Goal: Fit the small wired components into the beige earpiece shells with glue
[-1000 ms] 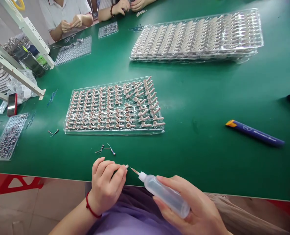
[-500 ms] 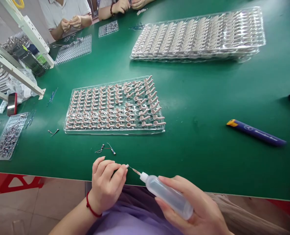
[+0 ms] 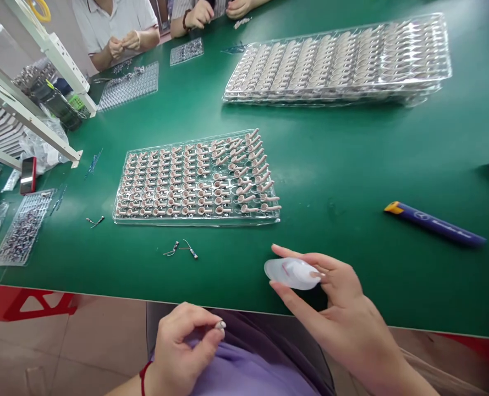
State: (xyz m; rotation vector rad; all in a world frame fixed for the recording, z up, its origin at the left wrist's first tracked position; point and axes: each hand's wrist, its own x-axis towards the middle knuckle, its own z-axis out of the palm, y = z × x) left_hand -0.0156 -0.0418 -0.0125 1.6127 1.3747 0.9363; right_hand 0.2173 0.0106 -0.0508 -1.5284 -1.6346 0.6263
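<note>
Head view: I see left hand [image 3: 182,346] pinching tiny white piece [image 3: 220,325] over lap [image 3: 248,368], pinch nearly closed, likely so it won't drop. Right hand [image 3: 341,300] holds bottle [image 3: 289,273] by table [image 3: 343,187] edge, thumb spread, nozzle [image 3: 316,274] toward palm, maybe to free thumb.

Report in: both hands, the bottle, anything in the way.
Left hand pinches small white piece. Right hand spread around bottle; grip and table contact unclear. Small wired parts on table, this side of tray.
</note>
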